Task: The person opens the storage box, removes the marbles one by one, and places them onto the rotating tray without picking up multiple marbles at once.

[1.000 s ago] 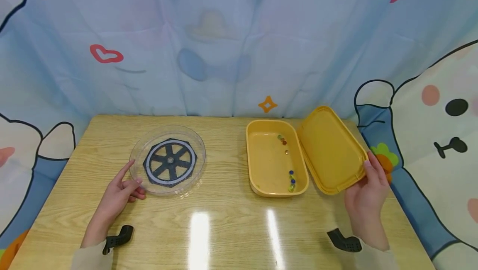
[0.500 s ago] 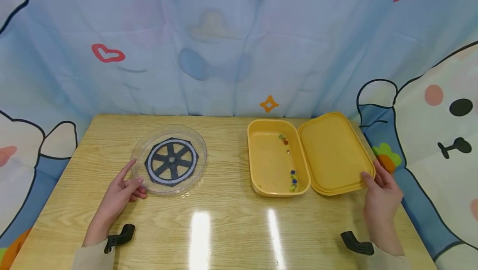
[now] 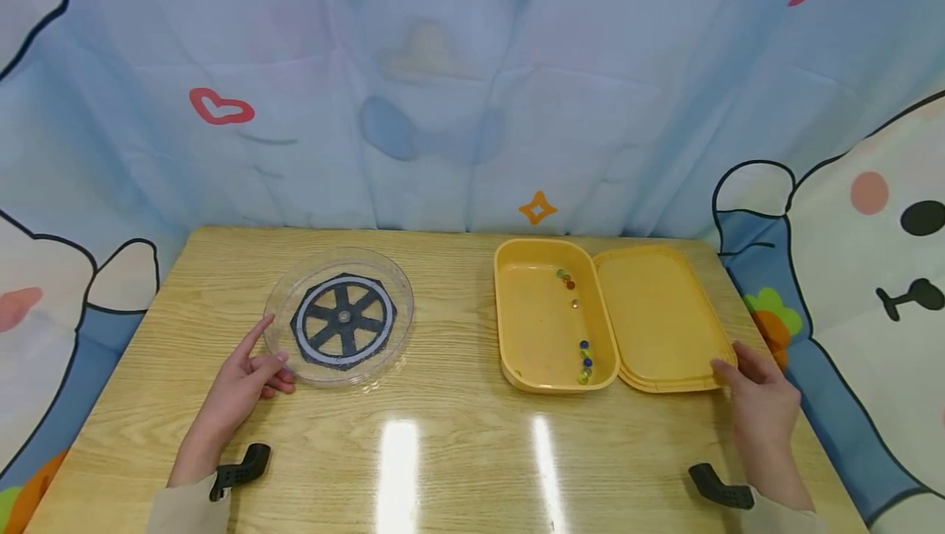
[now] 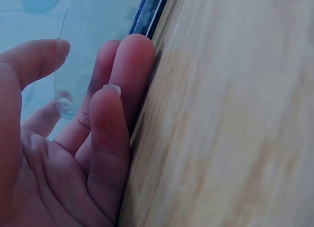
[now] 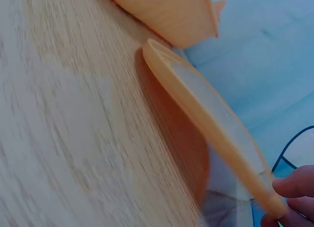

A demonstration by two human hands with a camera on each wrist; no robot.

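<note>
A clear round plastic dish (image 3: 404, 304) lies on the table at left, with a black spoked wheel shape (image 3: 344, 317) ringed in pale grey at its middle. My left hand (image 3: 239, 386) holds its near-left rim, thumb over the edge and other fingertips low outside, by the tabletop. At right, a yellow lid (image 3: 660, 312) is pinched at its near-right corner by my right hand (image 3: 764, 407). In the right wrist view that lid (image 5: 206, 124) slants, its far edge down by the wood and my corner raised. Beside it stands the open yellow box (image 3: 537, 321).
Several small coloured marbles (image 3: 586, 362) lie along the right side inside the box. The wooden table (image 3: 465, 452) ends at a printed curtain (image 3: 443, 132) behind and on both sides. Black wrist mounts (image 3: 242, 468) sit on both forearms.
The lid has swung down to the right from a steeper tilt and lies much flatter beside the box. My right hand has moved right and lower with it; my left hand stays at the dish.
</note>
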